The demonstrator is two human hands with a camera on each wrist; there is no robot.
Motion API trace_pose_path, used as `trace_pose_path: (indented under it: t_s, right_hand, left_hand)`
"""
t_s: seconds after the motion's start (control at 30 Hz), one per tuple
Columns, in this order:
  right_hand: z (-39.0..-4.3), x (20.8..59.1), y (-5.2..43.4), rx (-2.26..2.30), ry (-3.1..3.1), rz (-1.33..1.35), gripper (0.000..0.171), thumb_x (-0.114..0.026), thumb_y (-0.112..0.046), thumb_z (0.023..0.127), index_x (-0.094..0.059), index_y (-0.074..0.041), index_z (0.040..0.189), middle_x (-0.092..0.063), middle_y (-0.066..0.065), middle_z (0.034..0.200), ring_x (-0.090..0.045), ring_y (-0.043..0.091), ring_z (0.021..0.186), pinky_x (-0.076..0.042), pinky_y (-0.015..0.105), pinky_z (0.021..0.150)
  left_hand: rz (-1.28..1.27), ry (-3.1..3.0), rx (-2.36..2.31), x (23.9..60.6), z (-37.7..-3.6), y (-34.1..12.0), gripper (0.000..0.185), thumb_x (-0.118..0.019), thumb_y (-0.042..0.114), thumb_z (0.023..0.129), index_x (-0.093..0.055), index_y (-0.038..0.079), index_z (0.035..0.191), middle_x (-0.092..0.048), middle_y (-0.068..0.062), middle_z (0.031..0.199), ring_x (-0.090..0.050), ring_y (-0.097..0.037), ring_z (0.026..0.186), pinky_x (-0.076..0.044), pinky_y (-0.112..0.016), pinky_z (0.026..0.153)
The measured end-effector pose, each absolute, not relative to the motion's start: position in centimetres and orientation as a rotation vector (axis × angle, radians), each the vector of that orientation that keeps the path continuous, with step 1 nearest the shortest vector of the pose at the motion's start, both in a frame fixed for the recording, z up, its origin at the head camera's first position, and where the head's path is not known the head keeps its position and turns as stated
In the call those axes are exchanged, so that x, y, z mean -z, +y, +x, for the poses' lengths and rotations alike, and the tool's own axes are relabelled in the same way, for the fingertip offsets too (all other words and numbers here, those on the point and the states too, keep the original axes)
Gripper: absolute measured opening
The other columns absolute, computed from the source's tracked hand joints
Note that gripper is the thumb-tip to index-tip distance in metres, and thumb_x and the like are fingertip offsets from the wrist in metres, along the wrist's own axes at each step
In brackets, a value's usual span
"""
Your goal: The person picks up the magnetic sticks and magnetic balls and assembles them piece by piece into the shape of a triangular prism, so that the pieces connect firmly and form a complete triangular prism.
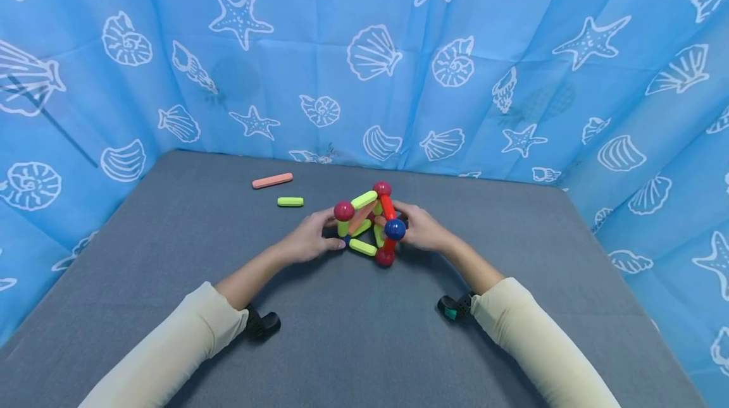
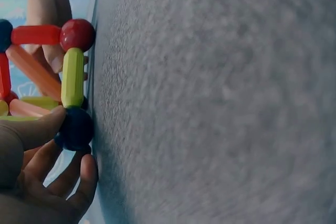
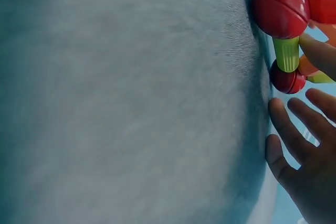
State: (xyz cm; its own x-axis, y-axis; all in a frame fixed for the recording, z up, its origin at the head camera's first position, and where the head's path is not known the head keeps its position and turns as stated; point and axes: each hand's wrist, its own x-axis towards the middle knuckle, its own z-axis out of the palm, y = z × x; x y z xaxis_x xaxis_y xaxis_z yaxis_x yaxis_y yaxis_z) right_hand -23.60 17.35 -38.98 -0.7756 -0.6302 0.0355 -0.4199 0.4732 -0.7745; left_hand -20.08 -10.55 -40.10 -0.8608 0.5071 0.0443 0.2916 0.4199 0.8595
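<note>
Between both hands a frame of magnetic rods and balls (image 1: 362,247) stands on the grey table, with green, red and orange rods. Its corners carry dark red balls and blue balls, among them a raised blue ball (image 1: 395,229) and a red ball (image 1: 385,258) low at the front. At the left side, my left hand (image 1: 310,235) pinches a low blue ball (image 2: 76,129), thumb on top of it and fingertips beneath. My right hand (image 1: 420,228) is at the right side, its thumb at a green rod (image 3: 286,54) and the other fingers spread.
Two loose rods lie to the left behind the frame: a longer salmon rod (image 1: 272,181) and a short green rod (image 1: 290,202). A blue curtain (image 1: 319,73) with white shells and starfish hangs behind the table (image 1: 364,345) and along its sides.
</note>
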Motion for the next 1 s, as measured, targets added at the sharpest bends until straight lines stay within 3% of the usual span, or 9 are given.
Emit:
trace_pose_path:
  t_s: [0.2, 0.4, 0.5, 0.73, 0.83, 1.0]
  right_hand:
    - [-24.4, 39.1, 16.7, 1.225, 2.371, -0.906, 0.031, -0.065, -0.011, 0.096, -0.059, -0.004, 0.126, -0.059, 0.009, 0.092, -0.058, 0.024, 0.086, -0.048, 0.037, 0.077]
    - [-24.6, 39.3, 16.7, 1.222, 2.356, -0.865, 0.027, -0.065, -0.013, 0.097, -0.061, -0.004, 0.122, -0.058, 0.009, 0.095, -0.057, 0.025, 0.091, -0.047, 0.037, 0.081]
    - [-24.6, 39.3, 16.8, 1.226, 2.341, -0.867, 0.032, -0.065, -0.011, 0.096, -0.059, -0.004, 0.127, -0.059, 0.011, 0.101, -0.057, 0.026, 0.095, -0.048, 0.038, 0.084]
    - [-24.7, 39.2, 16.8, 1.246, 2.299, -0.841, 0.033, -0.062, -0.011, 0.098, -0.058, -0.004, 0.130, -0.059, 0.014, 0.106, -0.055, 0.027, 0.099, -0.048, 0.039, 0.088]
    - [-24.7, 39.3, 16.9, 1.261, 2.287, -0.836, 0.028, -0.061, -0.011, 0.099, -0.059, -0.003, 0.126, -0.058, 0.012, 0.102, -0.055, 0.027, 0.097, -0.046, 0.039, 0.085]
    - [-24.9, 39.5, 17.2, 1.262, 2.279, -0.848, 0.025, -0.061, -0.011, 0.099, -0.060, -0.003, 0.122, -0.058, 0.010, 0.098, -0.055, 0.027, 0.095, -0.046, 0.038, 0.083]
  left_hand:
    - [0.684, 2.445, -1.427, 39.6, -20.6, -12.1, 0.068, -0.074, -0.004, 0.085, -0.044, 0.003, 0.146, -0.062, -0.019, 0.132, -0.058, -0.033, 0.123, -0.044, -0.050, 0.104]
    - [0.585, 2.713, -1.453, 39.1, -22.4, -15.7, 0.045, -0.064, -0.008, 0.090, -0.055, -0.001, 0.134, -0.067, -0.022, 0.118, -0.063, -0.034, 0.108, -0.051, -0.049, 0.092]
    - [0.394, 2.885, -1.500, 39.1, -23.4, -17.8, 0.041, -0.061, -0.006, 0.093, -0.056, -0.002, 0.133, -0.064, -0.024, 0.124, -0.059, -0.038, 0.115, -0.048, -0.053, 0.094]
    - [-0.009, 2.989, -1.377, 40.0, -25.0, -21.7, 0.052, -0.056, -0.001, 0.097, -0.041, -0.002, 0.147, -0.045, -0.023, 0.148, -0.039, -0.041, 0.138, -0.034, -0.057, 0.108]
    - [-0.070, 3.011, -1.314, 40.4, -25.2, -22.2, 0.052, -0.057, 0.001, 0.097, -0.042, -0.003, 0.147, -0.047, -0.024, 0.146, -0.037, -0.042, 0.138, -0.028, -0.059, 0.111]
    - [-0.125, 3.037, -1.302, 40.4, -25.3, -22.1, 0.044, -0.061, 0.003, 0.097, -0.050, -0.002, 0.139, -0.057, -0.026, 0.134, -0.045, -0.043, 0.131, -0.031, -0.059, 0.108]
